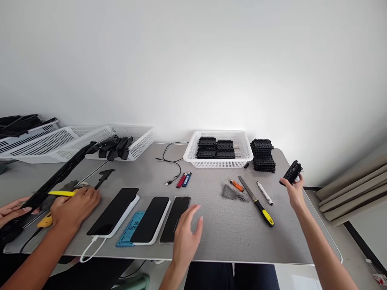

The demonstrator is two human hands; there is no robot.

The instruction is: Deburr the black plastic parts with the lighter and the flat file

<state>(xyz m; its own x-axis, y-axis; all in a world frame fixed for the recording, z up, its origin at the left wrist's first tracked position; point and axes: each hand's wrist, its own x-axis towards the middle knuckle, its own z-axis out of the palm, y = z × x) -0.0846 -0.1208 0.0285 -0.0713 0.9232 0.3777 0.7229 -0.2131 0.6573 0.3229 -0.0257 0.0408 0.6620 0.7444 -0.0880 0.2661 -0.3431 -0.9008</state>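
My right hand [294,191] is closed around a black ridged plastic part [292,172], raised over the table's right edge. My left hand [186,233] is over the front of the table with fingers apart and nothing in it, beside a dark phone [175,219]. Stacked black parts [263,155] stand right of a white basket [217,162], which holds several similar black parts [216,148]. Between my hands lie a file with a black-yellow handle [264,213], a white marker [265,192], an orange lighter [237,185] and a grey cloth [234,193].
At the left, another person's hands [75,205] hold a long black part [60,173] and a yellow tool. More phones [151,219], a caliper [104,177], a cable [172,161], red and blue lighters [186,179] and white baskets [139,141] are on the table [217,241].
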